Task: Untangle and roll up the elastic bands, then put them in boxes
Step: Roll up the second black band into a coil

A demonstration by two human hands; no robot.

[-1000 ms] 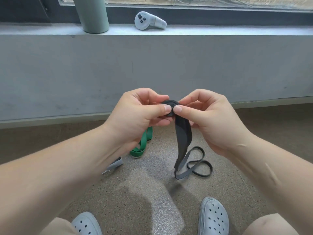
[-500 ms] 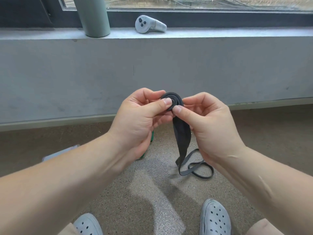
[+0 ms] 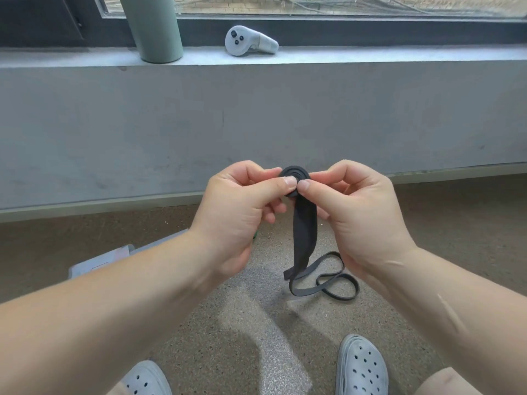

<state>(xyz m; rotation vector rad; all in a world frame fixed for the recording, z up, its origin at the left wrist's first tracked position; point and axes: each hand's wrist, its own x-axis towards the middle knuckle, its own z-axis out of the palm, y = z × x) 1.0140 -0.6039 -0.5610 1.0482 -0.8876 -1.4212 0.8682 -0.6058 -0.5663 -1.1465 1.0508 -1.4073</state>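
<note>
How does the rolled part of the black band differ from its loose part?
The rolled part is a tight spiral held in the air; the loose part is a flat strip ending in loops on the floor. The left hand and the right hand pinch the rolled part; the loose part hangs below them. Both belong to one black band.
</note>
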